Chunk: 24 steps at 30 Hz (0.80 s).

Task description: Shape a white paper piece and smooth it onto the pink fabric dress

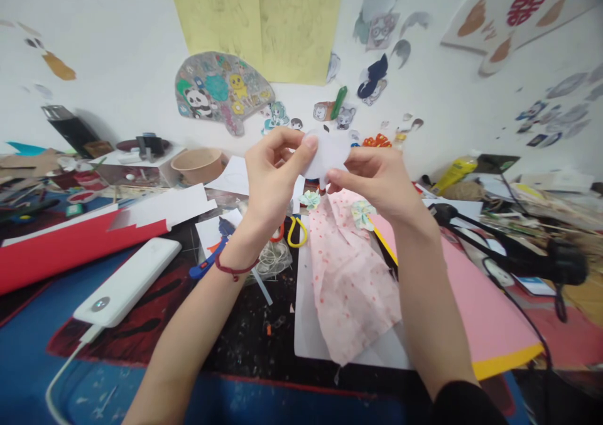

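Note:
A small rounded piece of white paper [330, 155] is held up in front of me between both hands. My left hand [277, 167] pinches its left edge between thumb and fingers. On the paper's right side, my right hand [377, 177] is closed with the thumb against the lower edge. Below them lies pink dotted fabric or tissue [348, 287] on a white sheet [306, 324]. Two pale green crumpled flower shapes rest near its top, one of them a rosette [362, 215] under my right wrist. Yellow-looped scissors handles [297, 231] show beside the fabric.
A white power bank [127, 284] with a cable lies at left, near red card [85, 246]. A blue glue gun or cutter [207, 265] sits by my left wrist. Pink card [485, 293], a black-handled tool [509, 243] and a yellow bottle [455, 174] are at right.

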Available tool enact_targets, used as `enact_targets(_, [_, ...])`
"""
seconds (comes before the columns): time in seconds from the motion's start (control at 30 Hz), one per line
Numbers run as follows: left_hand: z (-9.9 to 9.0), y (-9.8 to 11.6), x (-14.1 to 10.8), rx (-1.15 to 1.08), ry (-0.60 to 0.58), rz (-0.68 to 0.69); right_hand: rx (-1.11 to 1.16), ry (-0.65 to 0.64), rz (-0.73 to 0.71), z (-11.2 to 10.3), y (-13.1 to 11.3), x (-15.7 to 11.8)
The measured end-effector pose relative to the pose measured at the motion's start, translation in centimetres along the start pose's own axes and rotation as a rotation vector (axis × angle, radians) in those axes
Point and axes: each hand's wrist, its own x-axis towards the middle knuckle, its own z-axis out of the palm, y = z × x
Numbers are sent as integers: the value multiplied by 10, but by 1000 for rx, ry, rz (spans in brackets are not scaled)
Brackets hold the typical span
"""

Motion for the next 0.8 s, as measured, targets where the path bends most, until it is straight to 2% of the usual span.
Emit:
enact_targets(0.13, [2,3,-1,-55,12,2,-32,56,-27,4,2,1])
enact_targets(0.33, [5,10,-3,-134,66,-39,-49,55,-35,2,-2,0])
enact_targets(0.5, [5,13,-3,-213,64,-69,-37,70,-55,5,-5,-1])
enact_targets(0.8, [2,10,1,-176,44,-63,-71,161,-116,7,-6,-2])
